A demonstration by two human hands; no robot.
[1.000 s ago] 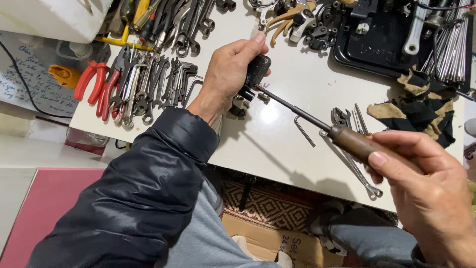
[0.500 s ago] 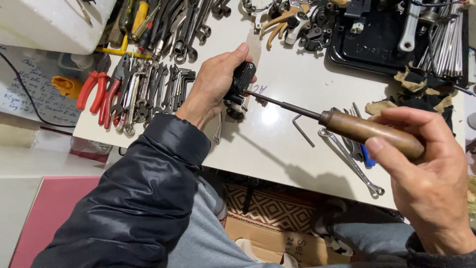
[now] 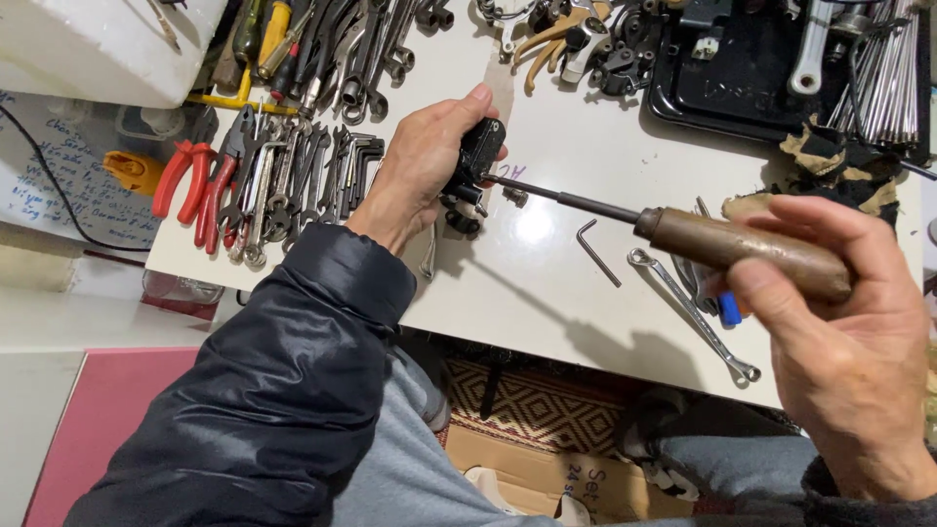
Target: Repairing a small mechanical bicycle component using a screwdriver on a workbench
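Item: bench work, head view. L hand (image 3: 425, 166) closed round small black part (image 3: 476, 156), pinning it to white bench top (image 3: 547, 283); thumb on top, fingers wrapped behind. R hand (image 3: 844, 332) clenched on brown wooden handle of long screwdriver (image 3: 683, 229); shaft runs from R hand across to the part, tip at its near face, exact seat too small to tell. Between hands: loose hex key (image 3: 597, 252); thin spanner (image 3: 695, 314) just under R hand's thumb. Beyond L hand: row of spanners, red-handled pliers (image 3: 195, 190). Beyond R hand: black tray (image 3: 752, 83). Step, prob.: driving or loosening a fastener on the part. Next move needs tip kept square, part held firm vs. twisting.
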